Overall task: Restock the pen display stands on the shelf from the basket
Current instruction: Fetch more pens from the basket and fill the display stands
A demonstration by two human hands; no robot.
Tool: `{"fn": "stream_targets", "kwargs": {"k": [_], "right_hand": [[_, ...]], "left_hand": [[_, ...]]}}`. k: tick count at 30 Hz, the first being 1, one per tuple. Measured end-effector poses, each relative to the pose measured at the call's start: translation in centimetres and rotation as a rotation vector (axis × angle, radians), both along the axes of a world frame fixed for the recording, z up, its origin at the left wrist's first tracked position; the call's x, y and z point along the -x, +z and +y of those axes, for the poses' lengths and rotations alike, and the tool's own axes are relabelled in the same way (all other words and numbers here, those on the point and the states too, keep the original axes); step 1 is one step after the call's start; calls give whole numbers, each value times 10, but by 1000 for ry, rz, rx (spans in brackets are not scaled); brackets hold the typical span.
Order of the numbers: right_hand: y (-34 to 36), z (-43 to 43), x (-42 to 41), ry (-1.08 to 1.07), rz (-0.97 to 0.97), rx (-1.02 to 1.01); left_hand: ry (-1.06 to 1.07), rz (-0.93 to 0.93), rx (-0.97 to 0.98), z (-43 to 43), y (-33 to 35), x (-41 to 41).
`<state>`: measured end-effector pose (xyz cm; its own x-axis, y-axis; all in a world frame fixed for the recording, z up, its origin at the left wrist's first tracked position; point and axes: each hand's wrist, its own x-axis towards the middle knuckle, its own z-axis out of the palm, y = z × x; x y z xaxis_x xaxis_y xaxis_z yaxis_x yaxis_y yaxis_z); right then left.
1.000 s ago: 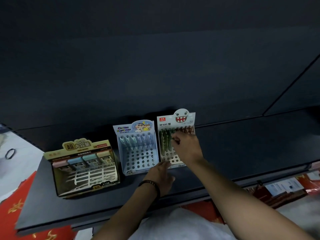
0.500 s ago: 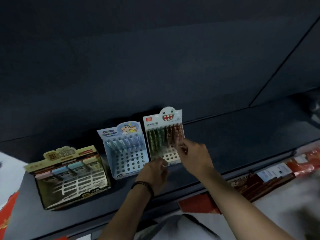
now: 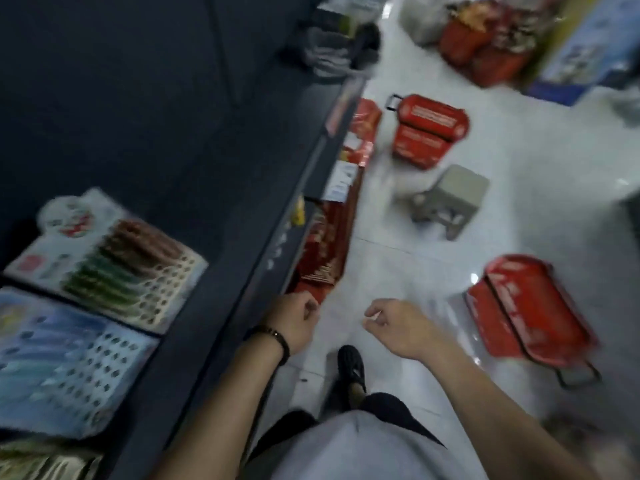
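Note:
The white pen stand (image 3: 114,261) with green and brown pens and several bare holes stands on the dark shelf (image 3: 214,161) at the left. A blue pen stand (image 3: 69,362) sits beside it, nearer to me. My left hand (image 3: 294,323) hangs off the shelf's front edge, fingers loosely curled and holding nothing. To its right, my right hand (image 3: 398,327) is over the floor, also loosely curled, with nothing seen in it. A red basket (image 3: 530,306) lies on the floor right of my right hand. The frame is blurred.
A second red basket (image 3: 429,126) and a small grey stool (image 3: 450,199) stand farther along the white tiled aisle. Red packaged goods (image 3: 325,258) fill the lower shelf. A yellow display box (image 3: 34,462) is at the bottom left. My foot (image 3: 351,368) is on the floor.
Both hands have come off the white pen stand and drawn back past the shelf edge. My view has swung right and down, from the shelf to the aisle floor and baskets.

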<state>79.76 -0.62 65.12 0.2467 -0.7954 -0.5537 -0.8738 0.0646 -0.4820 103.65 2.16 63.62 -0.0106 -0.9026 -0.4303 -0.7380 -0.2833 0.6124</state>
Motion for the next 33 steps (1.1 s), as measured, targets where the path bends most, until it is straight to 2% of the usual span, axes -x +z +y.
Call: {"fn": "stream_targets", "kwargs": {"k": [7,14,19,25,33], "right_hand": [[-2,95,167,-574,-16,0],[-10,169,320,-830,-43,-30],[-26,191,438,-883,1,-26],[-42,181,565,-869,51,-79],[-77,87,695,-837,112,-161]], "left_hand": [[-438,-35,-47,2,0,150],[-719,-65,-102,11,-14,319],[-788,-5,-164,27,-26,452],[-754,9,-226,19,-42,577],[-543,115,-422,-68,-87,702]]}}
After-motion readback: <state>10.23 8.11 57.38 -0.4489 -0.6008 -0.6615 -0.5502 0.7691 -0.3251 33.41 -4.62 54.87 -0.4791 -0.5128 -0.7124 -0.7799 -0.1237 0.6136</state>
